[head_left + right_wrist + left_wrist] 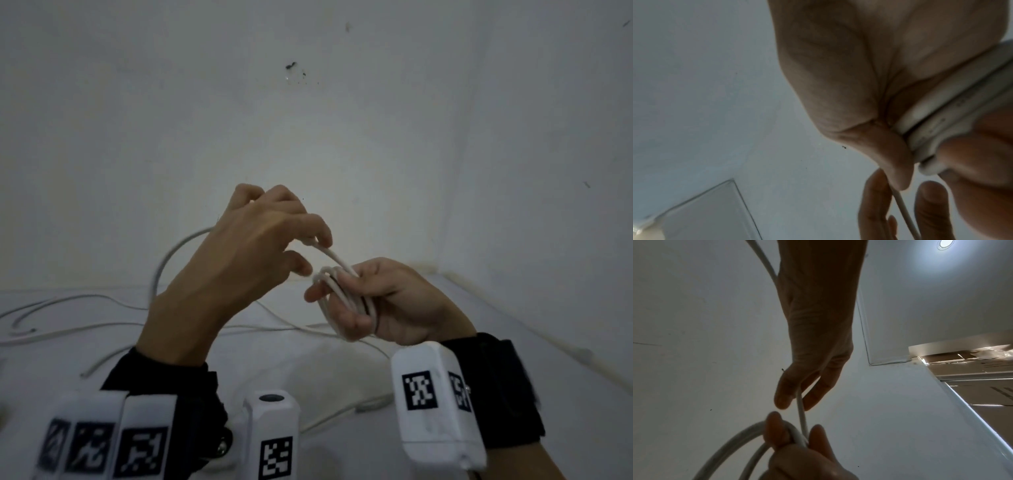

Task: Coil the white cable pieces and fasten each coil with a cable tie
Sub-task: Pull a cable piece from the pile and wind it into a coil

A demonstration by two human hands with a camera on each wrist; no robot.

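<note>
R hand [383,301]: you've got the coil [342,294] pinched, thumb over the loops.
L hand [253,240]: fingertips pinch the cable [329,255] feeding in.
Handling: light, springy, prob. slick; hold where loops cross.
Far: loose pieces [85,329] on worktop [445,325].

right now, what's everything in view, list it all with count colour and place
cable coil: one, white, several loops gripped in the right hand
free strand: one, white, running from the coil to the left hand's fingertips, then arcing behind that hand
loose cable pieces: several, white, lying on the white surface below
ceiling light: one, lit, overhead
wrist cameras: white housings with black markers, on black straps
left hand: pinches the strand
right hand: holds the coil
</note>
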